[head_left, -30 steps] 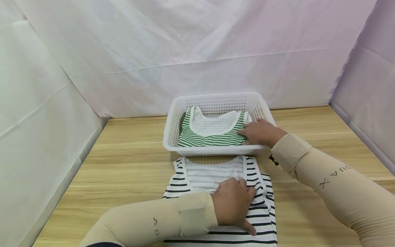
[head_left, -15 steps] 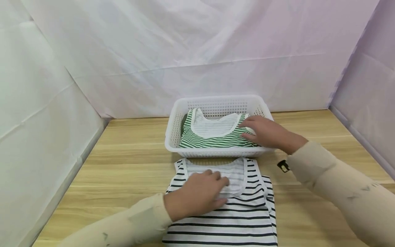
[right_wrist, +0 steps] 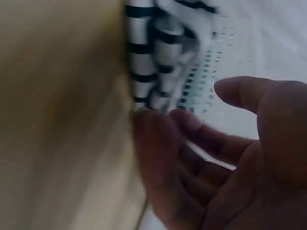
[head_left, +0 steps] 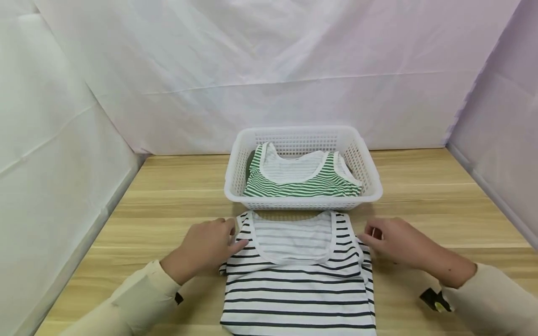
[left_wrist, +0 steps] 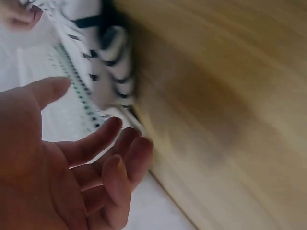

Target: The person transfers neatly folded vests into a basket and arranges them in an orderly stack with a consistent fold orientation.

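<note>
A black-and-white striped tank top [head_left: 294, 294] lies on the wooden table with its neckline toward the basket. At its left shoulder is my left hand [head_left: 208, 247], fingers loosely bent and thumb over the strap's edge. My right hand [head_left: 397, 240] is beside the right shoulder, its fingers bent and thumb apart from them. In both wrist views the palms face the side edges of the top, and neither hand grips the cloth. Behind it, a green-and-white striped tank top [head_left: 290, 187] lies folded in a white plastic basket [head_left: 302, 201].
The wooden table [head_left: 168, 196] runs back to a white cloth wall [head_left: 269, 102]. Similar sheets close off the left and right sides. The basket stands near the back, just beyond the tank top's neckline. Something dark shows inside its left end.
My right hand has left the green tank top in the basket and come down to the right of the black-striped one. My left hand has moved off that top's middle to its left shoulder.
</note>
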Demonstrator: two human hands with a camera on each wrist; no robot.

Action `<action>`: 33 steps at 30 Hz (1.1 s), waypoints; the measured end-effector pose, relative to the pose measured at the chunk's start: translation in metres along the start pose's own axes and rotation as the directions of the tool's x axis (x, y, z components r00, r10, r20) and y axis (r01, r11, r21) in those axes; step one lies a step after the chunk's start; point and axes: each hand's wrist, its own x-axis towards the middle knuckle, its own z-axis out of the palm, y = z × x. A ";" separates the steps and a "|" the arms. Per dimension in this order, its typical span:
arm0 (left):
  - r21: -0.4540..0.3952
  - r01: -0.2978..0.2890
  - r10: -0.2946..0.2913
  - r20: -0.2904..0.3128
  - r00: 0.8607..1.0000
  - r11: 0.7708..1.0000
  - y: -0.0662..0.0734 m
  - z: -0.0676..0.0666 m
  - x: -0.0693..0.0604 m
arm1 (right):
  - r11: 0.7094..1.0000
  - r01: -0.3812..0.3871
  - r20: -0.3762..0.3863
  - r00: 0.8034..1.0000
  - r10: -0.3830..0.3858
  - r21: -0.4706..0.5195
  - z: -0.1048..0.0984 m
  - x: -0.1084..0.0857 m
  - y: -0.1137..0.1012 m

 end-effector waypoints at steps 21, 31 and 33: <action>-0.158 0.079 -0.066 0.089 0.994 0.984 -0.003 0.021 0.016 | 0.994 -0.107 0.061 0.993 0.105 0.034 0.032 0.014 -0.001; -0.200 0.064 -0.043 0.108 0.993 0.978 0.001 0.025 0.020 | 0.994 -0.046 0.067 0.997 0.039 0.101 0.040 0.015 -0.007; -0.230 0.058 -0.033 0.112 0.993 0.972 0.001 0.026 0.021 | 0.994 -0.034 0.040 0.999 0.030 0.103 0.041 0.014 -0.010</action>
